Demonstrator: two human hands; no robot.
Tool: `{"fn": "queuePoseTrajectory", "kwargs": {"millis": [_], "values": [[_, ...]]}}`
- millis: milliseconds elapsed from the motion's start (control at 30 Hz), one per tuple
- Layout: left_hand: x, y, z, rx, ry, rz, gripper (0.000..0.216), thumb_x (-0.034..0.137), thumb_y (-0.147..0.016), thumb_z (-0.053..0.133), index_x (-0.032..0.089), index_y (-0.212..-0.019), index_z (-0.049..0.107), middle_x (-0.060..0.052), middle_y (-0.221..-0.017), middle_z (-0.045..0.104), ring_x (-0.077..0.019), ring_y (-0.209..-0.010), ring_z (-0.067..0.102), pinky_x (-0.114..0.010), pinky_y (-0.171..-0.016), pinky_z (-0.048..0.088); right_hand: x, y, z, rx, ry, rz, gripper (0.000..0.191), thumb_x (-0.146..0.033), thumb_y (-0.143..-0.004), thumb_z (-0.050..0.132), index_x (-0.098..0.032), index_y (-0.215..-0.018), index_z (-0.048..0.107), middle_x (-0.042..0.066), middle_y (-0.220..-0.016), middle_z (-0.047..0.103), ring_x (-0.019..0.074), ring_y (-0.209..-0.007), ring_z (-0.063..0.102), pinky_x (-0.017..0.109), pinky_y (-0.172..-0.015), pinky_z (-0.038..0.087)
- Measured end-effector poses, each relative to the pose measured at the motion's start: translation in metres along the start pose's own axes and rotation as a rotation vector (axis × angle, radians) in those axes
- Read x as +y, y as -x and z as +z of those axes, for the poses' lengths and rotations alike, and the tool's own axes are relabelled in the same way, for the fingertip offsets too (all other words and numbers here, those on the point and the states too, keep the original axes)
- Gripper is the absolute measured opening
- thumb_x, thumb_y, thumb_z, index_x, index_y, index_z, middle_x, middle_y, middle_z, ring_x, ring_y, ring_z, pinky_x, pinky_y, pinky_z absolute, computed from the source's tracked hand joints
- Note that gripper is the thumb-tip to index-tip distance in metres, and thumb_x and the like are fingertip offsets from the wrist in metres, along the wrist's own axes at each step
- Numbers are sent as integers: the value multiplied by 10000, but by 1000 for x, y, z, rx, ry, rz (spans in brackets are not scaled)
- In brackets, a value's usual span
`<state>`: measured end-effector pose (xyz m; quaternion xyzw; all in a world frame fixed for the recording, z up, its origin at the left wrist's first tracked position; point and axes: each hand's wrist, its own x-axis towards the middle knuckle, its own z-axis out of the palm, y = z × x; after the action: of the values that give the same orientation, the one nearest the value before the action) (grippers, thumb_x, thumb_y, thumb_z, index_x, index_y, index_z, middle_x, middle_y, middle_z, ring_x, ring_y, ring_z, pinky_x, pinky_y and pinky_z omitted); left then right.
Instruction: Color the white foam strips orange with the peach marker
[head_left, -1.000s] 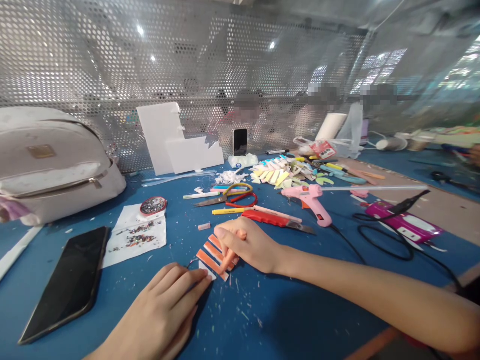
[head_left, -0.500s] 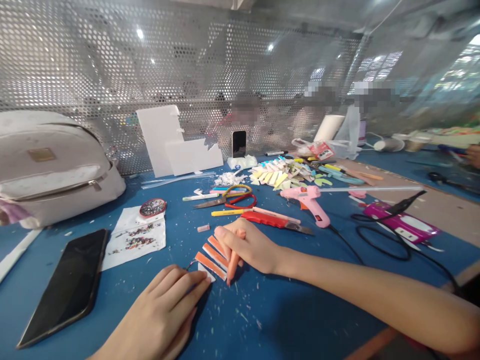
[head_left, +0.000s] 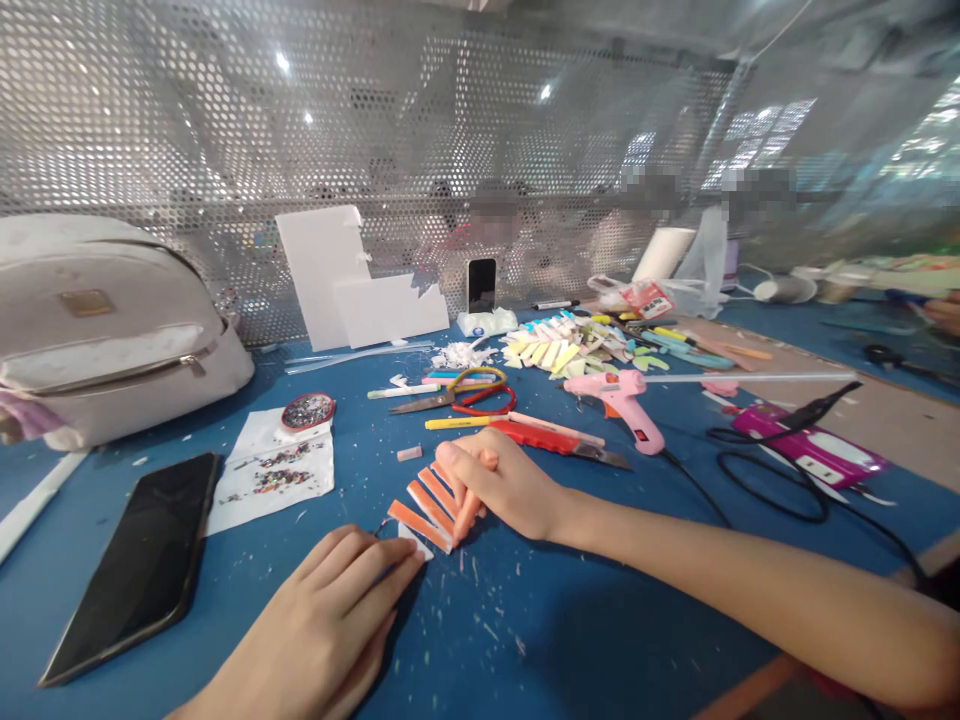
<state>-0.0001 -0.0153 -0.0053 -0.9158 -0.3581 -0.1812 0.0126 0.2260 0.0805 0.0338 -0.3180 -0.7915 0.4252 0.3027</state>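
My right hand lies on the blue table, fingers closed round an orange marker whose tip points down at a small card with orange and white stripes. My left hand rests flat below it, fingertips pressing the card's near white corner. The fingers of that hand are stretched out and hold nothing.
A black phone lies at the left, beside a white paper with glitter and a grey bag. Behind my hands lie a red box cutter, scissors, a pink glue gun, black cables and coloured foam pieces.
The marker in my right hand has shifted slightly over the striped card. My left hand has stayed where it was.
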Motion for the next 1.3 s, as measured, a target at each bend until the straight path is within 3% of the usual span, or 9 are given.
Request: {"fn": "queuePoseTrajectory", "kwargs": {"millis": [133, 267, 367, 500, 700, 1300], "values": [[-6, -1, 5, 62, 10, 68, 462, 57, -922, 405, 145, -1358, 529, -49, -1260, 615, -192, -1037, 524, -283, -944, 470, 3, -1, 1, 17, -42, 9, 608, -600, -999, 346, -202, -542, 398, -41, -442, 403, 123, -484, 557, 268, -545, 353], [-7, -1, 7, 100, 0, 90, 448, 59, -919, 401, 144, -1334, 546, -50, -1238, 628, -185, -1013, 535, -271, -922, 479, 4, -2, 0, 39, 64, -28, 532, -536, -1008, 360, -189, -608, 415, -17, -582, 484, 133, -588, 604, 265, -552, 317], [-4, -1, 3, 40, -16, 36, 455, 51, -926, 405, 163, -1349, 531, -35, -1270, 618, -180, -1045, 535, -275, -959, 469, 4, -2, -1, 64, 170, -61, 505, -483, -1006, 365, -187, -598, 397, -8, -610, 499, 132, -607, 566, 272, -578, 320], [0, -1, -1, 9, -30, 5, 464, 45, -935, 396, 178, -1363, 517, -33, -1289, 614, -180, -1077, 536, -283, -982, 467, 4, -1, -1, 4, 56, 27, 526, -538, -1014, 321, -193, -620, 369, -37, -549, 419, 122, -552, 600, 258, -519, 270], [-1, -3, -3, 19, -28, 11, 472, 48, -923, 395, 181, -1354, 533, -46, -1270, 632, -176, -1052, 565, -284, -950, 504, 6, -2, -1, 70, 165, -43, 517, -499, -1007, 361, -182, -607, 441, -11, -608, 465, 125, -588, 501, 272, -566, 285], [-4, -2, 0, 33, -23, 16, 457, 54, -928, 408, 183, -1345, 542, -47, -1270, 636, -174, -1043, 578, -283, -946, 508, 5, -3, -2, 58, 118, -49, 536, -516, -1016, 358, -173, -620, 468, -8, -623, 457, 124, -597, 517, 259, -568, 299]]}}
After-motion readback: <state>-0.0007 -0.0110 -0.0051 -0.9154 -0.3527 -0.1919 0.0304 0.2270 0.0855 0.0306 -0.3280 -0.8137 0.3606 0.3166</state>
